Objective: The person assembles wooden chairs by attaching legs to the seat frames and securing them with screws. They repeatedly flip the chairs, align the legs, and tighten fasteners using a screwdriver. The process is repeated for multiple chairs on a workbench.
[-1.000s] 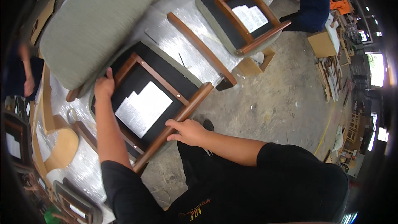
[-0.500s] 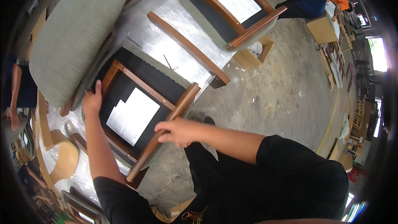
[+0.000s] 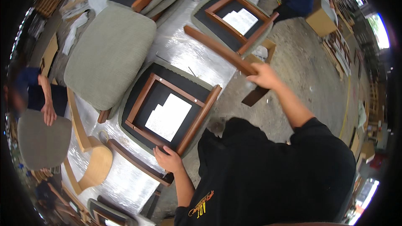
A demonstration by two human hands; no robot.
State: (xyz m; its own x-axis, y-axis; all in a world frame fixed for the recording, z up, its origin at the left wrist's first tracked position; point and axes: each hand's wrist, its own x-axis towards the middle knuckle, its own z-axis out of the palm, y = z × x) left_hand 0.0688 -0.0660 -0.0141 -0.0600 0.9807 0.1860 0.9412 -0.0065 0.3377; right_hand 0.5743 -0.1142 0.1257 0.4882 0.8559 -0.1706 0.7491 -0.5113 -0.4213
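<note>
An upholstered chair seat (image 3: 140, 96) lies underside up on the wrapped table, showing black lining, a brown wooden frame and a white paper sheet. My left hand (image 3: 169, 160) is at its near lower corner, fingers curled against the frame's end. Out to the right, my right hand (image 3: 266, 76) is closed around the near end of a long brown wooden chair leg piece (image 3: 217, 49), which reaches back over the table. A curved brown wooden piece (image 3: 136, 161) lies just left of my left hand. A thin dark hex key (image 3: 191, 71) rests beyond the seat.
A grey cushioned seat (image 3: 111, 54) stands at left; another upturned seat (image 3: 201, 16) lies far right. A bent light-wood part (image 3: 98, 165) occupies the near left. A person (image 3: 46, 96) handles a grey seat at far left. An open cardboard box (image 3: 268, 50) sits beyond the table edge.
My right hand has left the seat's frame and taken hold of the long wooden piece. My left hand has moved from the seat's left side to its near corner. The view has shifted.
</note>
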